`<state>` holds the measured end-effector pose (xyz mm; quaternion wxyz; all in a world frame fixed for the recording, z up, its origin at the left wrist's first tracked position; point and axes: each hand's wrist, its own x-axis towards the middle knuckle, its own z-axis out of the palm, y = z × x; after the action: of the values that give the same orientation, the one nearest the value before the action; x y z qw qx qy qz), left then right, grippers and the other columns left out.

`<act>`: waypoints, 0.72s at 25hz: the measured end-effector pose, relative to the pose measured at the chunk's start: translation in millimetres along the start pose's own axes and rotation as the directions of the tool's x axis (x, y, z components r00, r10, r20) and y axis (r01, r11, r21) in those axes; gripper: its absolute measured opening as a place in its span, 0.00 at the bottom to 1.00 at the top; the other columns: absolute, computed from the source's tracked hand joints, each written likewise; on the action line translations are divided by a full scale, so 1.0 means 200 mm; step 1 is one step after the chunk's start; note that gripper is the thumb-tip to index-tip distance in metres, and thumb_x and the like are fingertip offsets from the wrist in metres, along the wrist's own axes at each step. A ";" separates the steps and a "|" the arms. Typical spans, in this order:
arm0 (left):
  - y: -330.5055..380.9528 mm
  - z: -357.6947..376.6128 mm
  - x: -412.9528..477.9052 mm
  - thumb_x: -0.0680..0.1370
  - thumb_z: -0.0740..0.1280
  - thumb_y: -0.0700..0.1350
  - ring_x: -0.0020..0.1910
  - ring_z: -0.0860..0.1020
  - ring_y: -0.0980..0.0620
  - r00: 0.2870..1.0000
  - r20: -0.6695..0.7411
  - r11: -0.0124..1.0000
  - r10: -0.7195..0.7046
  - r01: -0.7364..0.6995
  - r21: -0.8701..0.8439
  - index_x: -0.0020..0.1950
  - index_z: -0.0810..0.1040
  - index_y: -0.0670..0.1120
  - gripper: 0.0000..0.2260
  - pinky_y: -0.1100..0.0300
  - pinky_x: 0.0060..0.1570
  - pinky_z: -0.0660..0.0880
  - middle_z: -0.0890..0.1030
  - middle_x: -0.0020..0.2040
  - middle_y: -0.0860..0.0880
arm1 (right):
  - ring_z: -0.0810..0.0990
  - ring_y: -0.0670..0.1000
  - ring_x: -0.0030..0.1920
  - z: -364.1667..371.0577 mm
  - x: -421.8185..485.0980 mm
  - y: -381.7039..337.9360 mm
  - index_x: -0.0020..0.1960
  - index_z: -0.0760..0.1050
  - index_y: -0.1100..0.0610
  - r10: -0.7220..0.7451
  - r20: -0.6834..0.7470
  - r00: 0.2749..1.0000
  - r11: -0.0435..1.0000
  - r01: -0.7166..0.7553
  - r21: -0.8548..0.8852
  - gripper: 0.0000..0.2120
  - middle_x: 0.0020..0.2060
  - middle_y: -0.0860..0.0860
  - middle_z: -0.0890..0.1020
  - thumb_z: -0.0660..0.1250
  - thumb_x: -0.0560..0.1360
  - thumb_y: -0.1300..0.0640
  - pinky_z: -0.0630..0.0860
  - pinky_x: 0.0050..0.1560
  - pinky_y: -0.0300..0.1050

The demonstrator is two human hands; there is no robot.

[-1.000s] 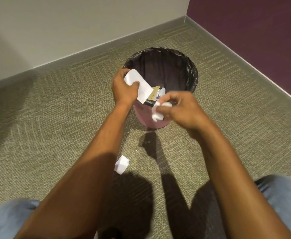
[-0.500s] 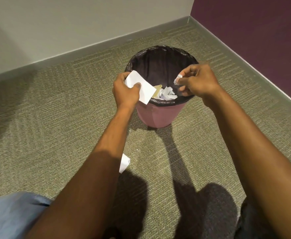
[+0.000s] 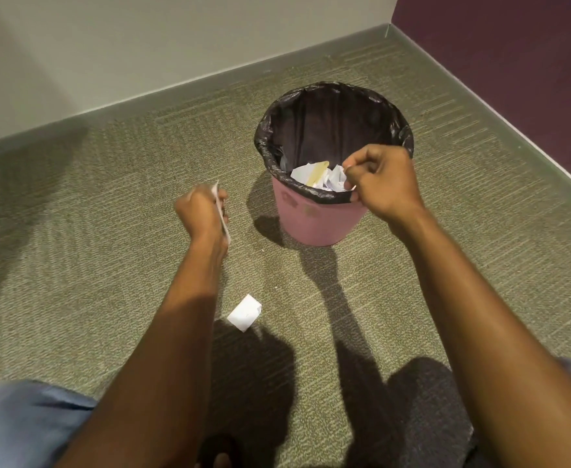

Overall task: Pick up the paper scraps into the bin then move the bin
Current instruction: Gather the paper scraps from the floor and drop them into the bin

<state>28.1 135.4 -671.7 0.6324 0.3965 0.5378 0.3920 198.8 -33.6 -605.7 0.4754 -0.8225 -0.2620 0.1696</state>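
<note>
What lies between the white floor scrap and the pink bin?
Just carpet, partly shadowed, with tiny pale specks, from white scrap to pink bin, per the head view.

Bin standing on carpet, paper scraps lying inside, right grip hovering over its near rim, left grip holding paper slip left of it, loose scrap lying in front

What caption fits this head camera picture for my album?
Left hand holds a paper scrap beside the pink bin, right hand at its rim, another scrap on carpet.
</note>
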 end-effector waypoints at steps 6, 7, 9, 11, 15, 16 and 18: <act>-0.71 -0.38 -0.04 0.69 0.66 0.57 0.42 0.81 0.39 0.963 0.189 0.551 -0.193 -0.053 0.833 0.44 0.78 0.43 0.17 0.47 0.45 0.80 0.82 0.42 0.41 | 0.76 0.42 0.22 0.12 -0.05 0.00 0.45 0.81 0.61 -0.029 0.203 0.979 0.999 0.034 -0.022 0.06 0.32 0.57 0.83 0.66 0.77 0.66 0.71 0.23 0.35; -0.81 -0.43 -0.08 0.70 0.67 0.59 0.46 0.81 0.39 0.952 0.237 0.427 -0.195 -0.135 0.894 0.51 0.76 0.45 0.19 0.49 0.48 0.78 0.81 0.45 0.41 | 0.76 0.43 0.22 0.12 -0.06 0.00 0.45 0.81 0.61 -0.031 0.217 0.976 0.999 0.035 -0.017 0.06 0.33 0.58 0.83 0.66 0.77 0.67 0.72 0.23 0.35; -0.95 -0.52 -0.14 0.72 0.69 0.57 0.49 0.80 0.39 0.938 0.288 0.233 -0.193 -0.242 0.942 0.61 0.70 0.45 0.24 0.51 0.48 0.75 0.80 0.50 0.41 | 0.76 0.43 0.22 0.13 -0.06 0.00 0.45 0.81 0.62 -0.025 0.234 0.972 1.000 0.026 -0.002 0.06 0.33 0.58 0.82 0.66 0.77 0.67 0.71 0.23 0.36; -1.03 -0.55 -0.17 0.73 0.71 0.53 0.49 0.80 0.39 0.939 0.307 0.173 -0.158 -0.280 0.944 0.66 0.67 0.45 0.26 0.50 0.46 0.75 0.80 0.51 0.40 | 0.75 0.40 0.21 0.13 -0.07 0.01 0.45 0.80 0.64 -0.018 0.272 0.962 1.000 0.016 0.007 0.06 0.32 0.58 0.82 0.65 0.77 0.68 0.71 0.22 0.35; -1.06 -0.51 -0.18 0.74 0.70 0.47 0.48 0.80 0.40 0.951 0.301 0.093 -0.070 -0.294 0.951 0.61 0.68 0.45 0.19 0.48 0.45 0.75 0.78 0.51 0.42 | 0.74 0.38 0.22 0.15 -0.09 0.03 0.46 0.80 0.65 -0.020 0.344 0.939 1.000 0.025 -0.011 0.06 0.32 0.55 0.82 0.65 0.77 0.68 0.71 0.24 0.34; -1.06 -0.50 -0.18 0.74 0.70 0.47 0.48 0.80 0.40 0.952 0.301 0.095 -0.064 -0.294 0.951 0.59 0.69 0.45 0.17 0.48 0.45 0.75 0.78 0.51 0.42 | 0.74 0.37 0.22 0.15 -0.09 0.03 0.46 0.80 0.65 -0.023 0.355 0.934 1.000 0.028 -0.010 0.06 0.32 0.55 0.81 0.65 0.77 0.68 0.72 0.25 0.34; -1.06 -0.49 -0.17 0.76 0.68 0.48 0.47 0.80 0.40 0.960 0.273 0.114 -0.057 -0.265 0.957 0.55 0.71 0.44 0.12 0.49 0.45 0.74 0.78 0.50 0.42 | 0.74 0.37 0.22 0.16 -0.09 0.03 0.47 0.80 0.65 -0.030 0.377 0.926 1.000 0.031 0.002 0.05 0.32 0.54 0.81 0.65 0.77 0.68 0.72 0.25 0.33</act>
<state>-58.7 31.0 -864.5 0.2410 0.7962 0.5504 -0.0710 169.6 -24.6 -626.1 0.4171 -0.7715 -0.3615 0.3164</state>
